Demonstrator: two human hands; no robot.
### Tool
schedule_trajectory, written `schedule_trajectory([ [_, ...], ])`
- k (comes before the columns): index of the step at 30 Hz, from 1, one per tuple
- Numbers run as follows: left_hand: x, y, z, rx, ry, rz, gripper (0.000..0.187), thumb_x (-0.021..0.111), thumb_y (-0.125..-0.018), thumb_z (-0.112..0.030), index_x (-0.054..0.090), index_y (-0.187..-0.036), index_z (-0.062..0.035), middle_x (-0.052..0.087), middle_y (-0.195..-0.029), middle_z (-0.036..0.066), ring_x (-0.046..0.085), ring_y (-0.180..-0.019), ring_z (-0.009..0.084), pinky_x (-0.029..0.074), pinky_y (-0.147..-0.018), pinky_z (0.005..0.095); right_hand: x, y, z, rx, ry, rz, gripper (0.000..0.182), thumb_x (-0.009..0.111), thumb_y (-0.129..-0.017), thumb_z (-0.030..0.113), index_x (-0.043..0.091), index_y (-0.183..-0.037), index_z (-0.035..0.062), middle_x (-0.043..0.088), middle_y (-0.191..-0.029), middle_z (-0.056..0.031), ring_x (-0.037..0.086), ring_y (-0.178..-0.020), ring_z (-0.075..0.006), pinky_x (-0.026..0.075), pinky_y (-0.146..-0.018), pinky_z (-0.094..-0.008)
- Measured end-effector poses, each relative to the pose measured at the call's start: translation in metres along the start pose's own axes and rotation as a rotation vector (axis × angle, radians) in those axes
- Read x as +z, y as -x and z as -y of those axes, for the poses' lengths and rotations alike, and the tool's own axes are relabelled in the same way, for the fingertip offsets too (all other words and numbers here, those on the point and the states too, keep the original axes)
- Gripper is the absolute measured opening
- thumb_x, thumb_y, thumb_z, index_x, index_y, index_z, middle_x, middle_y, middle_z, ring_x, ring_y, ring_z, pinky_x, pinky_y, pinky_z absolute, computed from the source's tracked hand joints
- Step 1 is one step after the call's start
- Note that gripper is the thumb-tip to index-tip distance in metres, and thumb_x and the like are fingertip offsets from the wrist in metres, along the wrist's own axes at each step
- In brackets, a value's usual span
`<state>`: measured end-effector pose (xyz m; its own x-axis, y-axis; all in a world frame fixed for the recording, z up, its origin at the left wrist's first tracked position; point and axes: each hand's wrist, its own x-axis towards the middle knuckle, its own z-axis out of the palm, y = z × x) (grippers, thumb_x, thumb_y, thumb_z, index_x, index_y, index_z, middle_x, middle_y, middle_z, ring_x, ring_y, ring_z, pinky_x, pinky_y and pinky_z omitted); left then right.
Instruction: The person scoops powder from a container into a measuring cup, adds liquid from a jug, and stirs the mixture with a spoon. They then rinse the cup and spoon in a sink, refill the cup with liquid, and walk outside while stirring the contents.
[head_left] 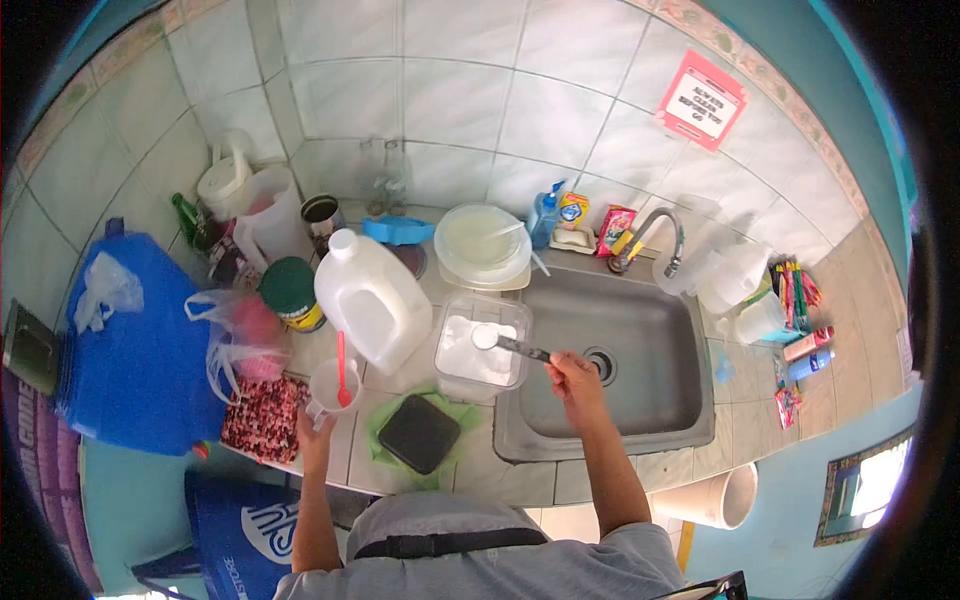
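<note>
My right hand point(576, 385) grips the dark handle of a measuring spoon point(520, 347). The spoon's bowl, heaped with white powder, is over a clear square tub point(482, 382) that holds more of the same white powder. At the counter's front left, my left hand point(314, 438) is closed on the handle of a translucent plastic cup point(334, 392). A red spoon point(343, 375) stands tilted inside that cup. Behind the cup is a large white jug point(372, 300). A black square lid point(419, 433) lies on a green cloth point(455, 415) in front of the tub.
A steel sink point(640, 420) with a curved faucet point(660, 235) is right of the tub. Behind the tub sit stacked bowls point(470, 240) and a blue soap bottle point(543, 215). On the left are a green-lidded jar point(290, 290), a plastic bag point(255, 330) and a patterned mat point(262, 425).
</note>
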<state>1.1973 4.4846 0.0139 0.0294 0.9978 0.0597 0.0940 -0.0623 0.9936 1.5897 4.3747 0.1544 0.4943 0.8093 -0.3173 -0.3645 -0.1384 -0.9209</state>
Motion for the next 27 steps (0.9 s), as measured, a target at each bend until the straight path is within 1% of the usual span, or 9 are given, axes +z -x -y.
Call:
schedule_trajectory([
  [6, -0.007, 0.001, 0.037, -0.088, 0.075, -0.041, 0.033, 0.061, -0.081, -0.009, 0.049, -0.11, 0.0007, 0.055, -0.096, 0.003, 0.048, -0.084, 0.0097, 0.038, -0.074, 0.0218, 0.003, 0.0, 0.003, -0.047, -0.021, 0.007, 0.015, 0.06, -0.082, 0.021, 0.058, -0.074, 0.0079, 0.049, -0.062, 0.0046, 0.04, -0.053, -0.0025, 0.03, -0.046, -0.0168],
  [9, -0.001, 0.013, -0.013, -0.092, 0.143, 0.003, 0.036, 0.059, -0.082, -0.015, 0.049, -0.112, 0.0004, 0.055, -0.103, 0.006, 0.05, -0.095, 0.0138, 0.039, -0.086, 0.0293, 0.005, 0.0, 0.003, -0.082, -0.044, 0.018, 0.015, 0.06, -0.082, 0.02, 0.057, -0.074, 0.0076, 0.047, -0.061, 0.0045, 0.04, -0.053, -0.0026, 0.029, -0.045, -0.017],
  [10, 0.001, 0.016, -0.026, -0.055, 0.153, -0.016, 0.032, 0.058, -0.083, -0.014, 0.05, -0.11, 0.0, 0.056, -0.1, 0.005, 0.051, -0.09, 0.013, 0.04, -0.082, 0.0287, 0.006, 0.0, 0.004, -0.098, -0.055, 0.015, 0.015, 0.06, -0.082, 0.02, 0.057, -0.074, 0.0074, 0.047, -0.061, 0.0045, 0.04, -0.053, -0.0026, 0.029, -0.045, -0.0171],
  [14, 0.001, 0.029, -0.078, -0.058, 0.146, 0.025, 0.034, 0.057, -0.082, -0.011, 0.048, -0.112, -0.0003, 0.056, -0.1, 0.006, 0.054, -0.085, 0.0139, 0.043, -0.078, 0.0299, 0.013, 0.006, 0.015, -0.09, -0.084, -0.023, 0.014, 0.061, -0.081, 0.02, 0.057, -0.075, 0.0076, 0.047, -0.062, 0.0048, 0.04, -0.053, -0.0026, 0.029, -0.045, -0.017],
  [15, 0.004, 0.029, -0.085, -0.039, 0.208, -0.011, 0.036, 0.064, -0.074, -0.001, 0.051, -0.108, -0.001, 0.059, -0.093, 0.004, 0.055, -0.088, 0.012, 0.043, -0.079, 0.0252, 0.016, 0.008, 0.019, -0.092, -0.087, -0.02, 0.014, 0.061, -0.081, 0.019, 0.057, -0.075, 0.0076, 0.048, -0.062, 0.0048, 0.041, -0.054, -0.0026, 0.03, -0.045, -0.017],
  [17, 0.016, 0.027, -0.1, 0.025, 0.245, 0.017, 0.038, 0.068, -0.07, 0.002, 0.052, -0.104, -0.0018, 0.058, -0.092, 0.003, 0.055, -0.085, 0.0104, 0.043, -0.074, 0.0239, 0.02, 0.01, 0.027, -0.103, -0.109, 0.004, 0.013, 0.061, -0.081, 0.019, 0.058, -0.076, 0.0076, 0.049, -0.063, 0.0046, 0.041, -0.054, -0.0026, 0.03, -0.046, -0.0172],
  [22, 0.038, 0.02, -0.136, 0.077, -0.006, 0.231, 0.033, 0.073, -0.068, -0.002, 0.055, -0.097, -0.0023, 0.059, -0.085, 0.0, 0.054, -0.077, 0.0078, 0.041, -0.066, 0.022, 0.039, 0.017, 0.041, -0.142, -0.149, 0.101, 0.008, 0.059, -0.082, 0.014, 0.056, -0.077, 0.0074, 0.053, -0.067, 0.0008, 0.043, -0.055, -0.0043, 0.03, -0.044, -0.0181],
  [24, 0.046, 0.021, -0.145, 0.105, -0.047, 0.25, 0.03, 0.075, -0.068, -0.007, 0.058, -0.092, -0.0013, 0.059, -0.077, 0.0, 0.052, -0.071, 0.0075, 0.042, -0.062, 0.0224, 0.051, 0.023, 0.047, -0.164, -0.15, 0.143, 0.008, 0.059, -0.082, 0.013, 0.056, -0.077, 0.0072, 0.052, -0.066, 0.0008, 0.042, -0.055, -0.0044, 0.03, -0.044, -0.0183],
  [27, 0.05, 0.02, -0.162, 0.077, -0.123, 0.267, 0.031, 0.076, -0.066, -0.005, 0.057, -0.09, -0.0036, 0.056, -0.078, -0.003, 0.048, -0.07, 0.0055, 0.039, -0.063, 0.0212, 0.066, 0.032, 0.05, -0.208, -0.085, 0.212, 0.009, 0.059, -0.081, 0.013, 0.056, -0.076, 0.0063, 0.052, -0.068, 0.0012, 0.041, -0.055, -0.0048, 0.029, -0.045, -0.0193],
])
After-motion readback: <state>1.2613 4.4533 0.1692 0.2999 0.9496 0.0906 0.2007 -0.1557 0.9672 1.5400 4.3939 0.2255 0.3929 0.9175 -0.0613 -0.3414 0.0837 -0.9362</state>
